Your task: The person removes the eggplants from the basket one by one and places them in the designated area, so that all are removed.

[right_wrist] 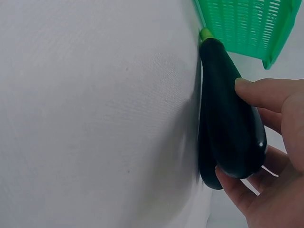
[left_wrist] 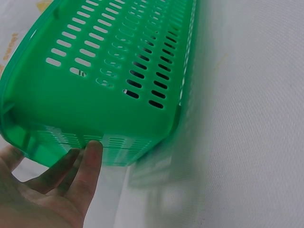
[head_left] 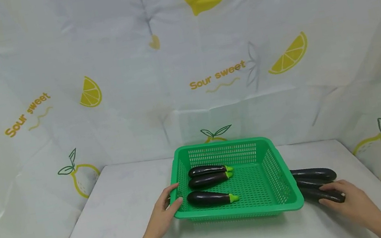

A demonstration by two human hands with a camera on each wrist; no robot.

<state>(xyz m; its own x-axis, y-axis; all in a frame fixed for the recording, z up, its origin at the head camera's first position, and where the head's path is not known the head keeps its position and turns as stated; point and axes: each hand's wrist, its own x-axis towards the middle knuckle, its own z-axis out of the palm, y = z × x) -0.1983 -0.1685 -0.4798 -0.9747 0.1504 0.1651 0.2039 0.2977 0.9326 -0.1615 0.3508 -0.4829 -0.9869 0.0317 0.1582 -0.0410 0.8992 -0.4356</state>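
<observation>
Eggplant [right_wrist: 232, 114] in the right grip [head_left: 351, 203] is long, smooth and very dark, almost black, with a soft shine on the skin; its body is thick at the rounded end and becomes narrower toward a light green stem. If the basket is taken as the centre of a clock seen from the head, this eggplant is at 4 o'clock, just outside the wall, with its stem pointing to about 10 o'clock. The right grip is closed to the width of the vegetable, the thumb on one side and fingers on the other, near the rounded end; whether it is lifted from the desk [head_left: 119, 233], I cannot tell. Just beyond it, at 3 o'clock of the basket, lie a middle eggplant [head_left: 306, 182] and a farther eggplant [head_left: 315, 174], both dark and glossy. The green basket [head_left: 237, 212] is rectangular, with slotted walls and a wide rim. Inside it, toward 9 o'clock, three eggplants [head_left: 208, 198] lie with their bright green stems toward 3 o'clock: two close together, and one apart, nearer to 6 o'clock. The left grip [head_left: 161, 216], at 8 o'clock, is nearly closed and holds the basket's rim.
</observation>
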